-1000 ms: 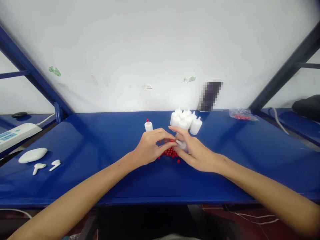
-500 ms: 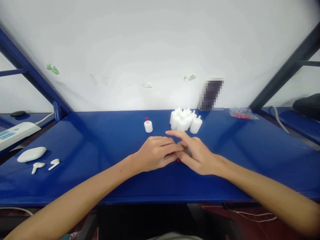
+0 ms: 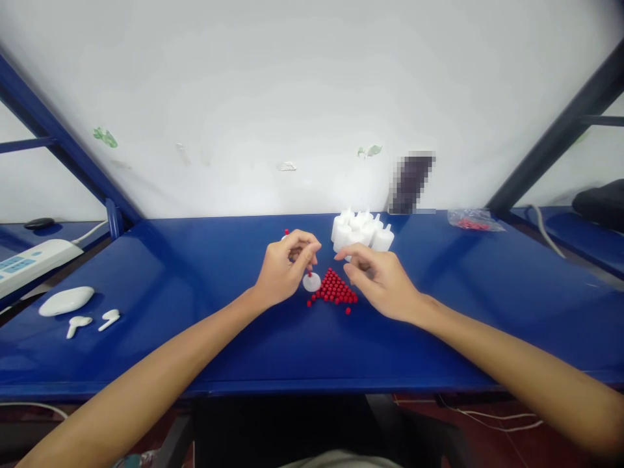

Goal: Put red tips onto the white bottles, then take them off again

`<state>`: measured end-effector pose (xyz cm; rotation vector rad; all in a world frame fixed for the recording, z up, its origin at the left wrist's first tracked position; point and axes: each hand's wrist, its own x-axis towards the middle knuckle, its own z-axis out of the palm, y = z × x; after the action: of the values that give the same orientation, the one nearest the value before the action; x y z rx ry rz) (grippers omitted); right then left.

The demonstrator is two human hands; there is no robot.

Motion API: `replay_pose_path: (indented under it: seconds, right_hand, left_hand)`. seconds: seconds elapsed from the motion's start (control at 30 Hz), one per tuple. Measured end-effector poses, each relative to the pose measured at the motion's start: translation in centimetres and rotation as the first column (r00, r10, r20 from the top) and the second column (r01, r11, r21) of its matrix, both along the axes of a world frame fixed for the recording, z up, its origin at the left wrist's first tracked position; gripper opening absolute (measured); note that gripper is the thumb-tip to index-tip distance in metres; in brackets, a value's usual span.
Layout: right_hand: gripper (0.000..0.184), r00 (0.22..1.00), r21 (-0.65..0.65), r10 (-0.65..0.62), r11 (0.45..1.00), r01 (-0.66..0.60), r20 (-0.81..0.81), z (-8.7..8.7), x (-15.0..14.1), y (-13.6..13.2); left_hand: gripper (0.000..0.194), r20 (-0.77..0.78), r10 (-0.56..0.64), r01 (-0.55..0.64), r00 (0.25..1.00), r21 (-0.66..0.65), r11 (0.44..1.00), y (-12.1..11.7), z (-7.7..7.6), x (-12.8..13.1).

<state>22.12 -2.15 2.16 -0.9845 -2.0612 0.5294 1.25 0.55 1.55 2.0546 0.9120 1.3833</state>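
Observation:
My left hand (image 3: 291,263) is closed in a pinch, fingertips at the red cap of a small white dropper bottle (image 3: 312,283) that tilts with its round face towards me. Another capped white bottle (image 3: 284,238) stands behind this hand, mostly hidden by it. A pile of small red caps (image 3: 335,288) lies spread on the blue table between my hands. To the right of the pile, my right hand (image 3: 373,273) hovers with fingers bent and thumb apart, holding nothing I can see. Just beyond it stands a cluster of uncapped white bottles (image 3: 358,234), partly covered by its fingers.
On the blue table (image 3: 219,351), a white earphone case (image 3: 67,301) and two earbuds (image 3: 110,318) lie at left near a power strip (image 3: 36,263). A clear bag with red pieces (image 3: 475,222) rests at back right. A blurred dark phone-like object (image 3: 412,184) leans on the wall.
My hands have come apart. The left moved back with a red-capped bottle at its fingertips, the right drew slightly back towards the cluster, and the pile of red caps is now uncovered.

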Motion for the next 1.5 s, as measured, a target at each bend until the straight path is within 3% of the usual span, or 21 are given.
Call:
replay_pose_path:
  seconds: [0.1, 0.2, 0.3, 0.4, 0.5, 0.6, 0.67, 0.73, 0.83, 0.9, 0.97, 1.2, 1.4, 1.47, 1.5]
  right_hand:
    - [0.019, 0.999, 0.006, -0.030, 1.000, 0.030, -0.022, -0.2, 0.1, 0.2]
    - [0.019, 0.999, 0.005, -0.036, 0.999, 0.036, -0.038, -0.3, 0.4, 0.3]
    - [0.018, 0.997, 0.000, -0.075, 0.997, 0.075, -0.007, -0.2, 0.6, 0.4]
    - [0.016, 0.990, 0.037, -0.128, 0.991, 0.126, 0.062, 0.0, 0.7, 0.6]
    - [0.014, 0.983, 0.044, -0.161, 0.987, 0.157, 0.090, 0.2, 0.9, 0.7]
    - [0.013, 0.984, -0.028, -0.166, 0.985, 0.168, 0.065, 0.2, 1.0, 0.7]
    - [0.014, 0.984, -0.051, -0.170, 0.984, 0.172, 0.050, 0.2, 1.1, 0.7]
    - [0.014, 0.985, -0.051, -0.169, 0.984, 0.171, 0.044, 0.2, 1.0, 0.7]
    - [0.014, 0.986, -0.049, -0.158, 0.986, 0.161, 0.056, 0.2, 0.9, 0.7]
    - [0.015, 0.986, -0.053, -0.148, 0.987, 0.152, 0.078, 0.2, 0.8, 0.7]
    - [0.017, 0.986, -0.048, -0.131, 0.989, 0.137, 0.107, 0.2, 0.8, 0.8]
    - [0.022, 0.973, 0.038, -0.181, 0.983, 0.177, 0.141, 0.2, 1.0, 1.1]
    - [0.023, 0.991, 0.054, -0.119, 0.992, 0.116, 0.054, 0.4, 1.1, 1.1]
    - [0.027, 0.996, 0.071, -0.081, 0.994, 0.078, 0.037, 0.4, 1.2, 1.1]
    - [0.030, 0.996, 0.085, -0.072, 0.994, 0.069, 0.042, 0.4, 1.2, 1.1]
  left_hand:
    - [0.023, 0.010, 0.072, -0.072, 0.997, -0.017, 0.997, 1.0, 0.2, -0.9]
    - [0.027, -0.176, 0.154, -0.144, 0.972, 0.064, 0.987, 2.1, 0.3, -2.7]
    - [0.028, -0.523, 0.118, -0.051, 0.844, 0.141, 0.989, 2.9, 0.7, -4.7]
    - [0.027, -0.710, -0.022, 0.059, 0.704, 0.028, 0.998, 3.1, 1.5, -6.1]
    - [0.025, -0.713, -0.179, 0.087, 0.678, -0.164, 0.983, 2.8, 2.1, -6.6]
    - [0.025, -0.628, -0.291, 0.107, 0.722, -0.315, 0.943, 2.6, 2.3, -6.7]
    - [0.027, -0.566, -0.292, 0.099, 0.771, -0.347, 0.933, 2.9, 2.2, -6.8]
    - [0.028, -0.482, -0.183, 0.037, 0.857, -0.297, 0.954, 3.4, 2.0, -6.9]
    - [0.029, -0.219, 0.139, -0.168, 0.966, -0.121, 0.978, 4.7, 1.7, -6.7]
    - [0.030, -0.053, 0.296, -0.299, 0.954, -0.046, 0.953, 5.6, 1.6, -6.3]
    - [0.033, -0.027, 0.356, -0.356, 0.934, -0.014, 0.934, 6.3, 1.6, -5.9]
    - [0.037, -0.484, 0.338, -0.322, 0.807, 0.121, 0.939, 6.4, 1.4, -5.0]
    - [0.037, -0.501, 0.389, -0.336, 0.773, 0.196, 0.921, 4.4, 2.8, -6.0]
    - [0.039, -0.619, 0.295, -0.199, 0.728, 0.221, 0.955, 3.2, 3.4, -6.2]
    - [0.039, -0.712, 0.224, -0.092, 0.665, 0.220, 0.971, 2.5, 3.6, -6.2]
